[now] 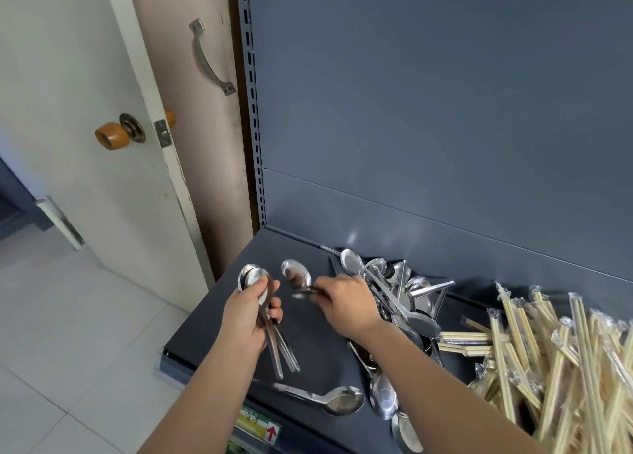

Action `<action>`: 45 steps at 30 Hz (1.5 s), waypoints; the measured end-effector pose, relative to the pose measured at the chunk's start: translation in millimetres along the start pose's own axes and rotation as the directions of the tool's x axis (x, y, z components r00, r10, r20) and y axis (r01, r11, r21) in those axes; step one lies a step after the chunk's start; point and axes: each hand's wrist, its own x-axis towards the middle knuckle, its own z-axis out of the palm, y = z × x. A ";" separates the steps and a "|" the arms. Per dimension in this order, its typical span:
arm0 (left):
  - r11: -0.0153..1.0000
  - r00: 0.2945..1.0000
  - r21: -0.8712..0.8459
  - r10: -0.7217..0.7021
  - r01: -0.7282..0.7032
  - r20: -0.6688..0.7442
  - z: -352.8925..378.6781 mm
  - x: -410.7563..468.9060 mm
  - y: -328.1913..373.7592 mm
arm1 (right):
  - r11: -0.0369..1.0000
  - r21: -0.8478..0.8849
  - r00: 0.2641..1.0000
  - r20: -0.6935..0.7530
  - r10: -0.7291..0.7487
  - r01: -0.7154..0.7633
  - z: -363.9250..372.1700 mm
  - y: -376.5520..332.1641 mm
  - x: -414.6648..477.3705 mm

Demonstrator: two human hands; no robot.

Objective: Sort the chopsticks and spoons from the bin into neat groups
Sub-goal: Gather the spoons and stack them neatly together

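Note:
My left hand grips a small bunch of steel spoons, bowls up and handles pointing down toward me. My right hand pinches the handle of a single steel spoon, its bowl raised just right of the bunch. Behind my right hand lies a tangled pile of spoons on the dark grey shelf. Wrapped bamboo chopsticks are heaped at the right. A lone spoon lies near the shelf's front edge, with more spoons beside it.
The shelf's grey back panel rises behind the piles. A white door with an orange knob stands to the left, over a pale tiled floor. A label with a red arrow is on the shelf's front.

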 end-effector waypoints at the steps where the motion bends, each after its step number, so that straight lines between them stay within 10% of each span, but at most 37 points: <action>1: 1.000 1.000 0.000 0.000 0.000 -0.005 0.3 0.6 0.6 | 0.998 0.060 0.999 -0.039 0.011 -0.009 -3.6 -1.3 1.9; 5: 1.000 1.000 -0.027 0.009 -0.009 -0.001 6.0 4.4 -1.0 | 0.955 0.297 0.994 -0.101 0.032 -0.001 -19.7 -16.1 10.7; 10: 0.983 0.979 -0.182 0.025 0.012 0.200 12.4 7.1 -0.3 | 0.980 0.166 0.992 0.034 -0.121 0.114 -28.2 -40.4 11.8; 15: 0.983 0.998 -0.183 0.004 0.009 0.067 11.2 10.0 -0.8 | 0.983 0.147 0.968 0.209 -0.140 0.111 -32.9 -44.6 12.4; 22: 0.993 0.997 -0.111 -0.026 0.034 0.078 6.2 13.3 -6.1 | 0.812 0.497 0.940 0.293 0.174 -0.305 -48.7 -53.8 22.3; 28: 0.981 0.945 -0.137 -0.087 0.136 0.316 15.2 6.6 -12.8 | 0.952 0.230 0.955 0.263 0.138 -0.201 -26.0 -62.6 19.1; 33: 0.994 0.965 -0.112 0.020 0.009 0.260 15.9 3.5 -11.5 | 0.898 0.367 0.916 0.392 0.089 -0.244 -20.7 -57.3 15.9; 39: 0.997 0.992 -0.054 0.061 -0.055 0.115 4.2 6.3 -7.2 | 0.804 0.510 0.950 0.226 0.217 -0.306 -23.3 -51.1 4.9; 42: 0.980 0.995 -0.186 0.084 -0.073 0.054 -3.6 13.3 -0.5 | 0.954 0.210 0.910 0.398 0.115 -0.212 -28.3 -44.0 -8.3; 45: 0.972 0.994 -0.224 0.090 -0.076 0.056 -8.2 14.7 3.8 | 0.999 0.001 0.715 0.698 -0.029 0.040 -26.4 -48.1 -27.3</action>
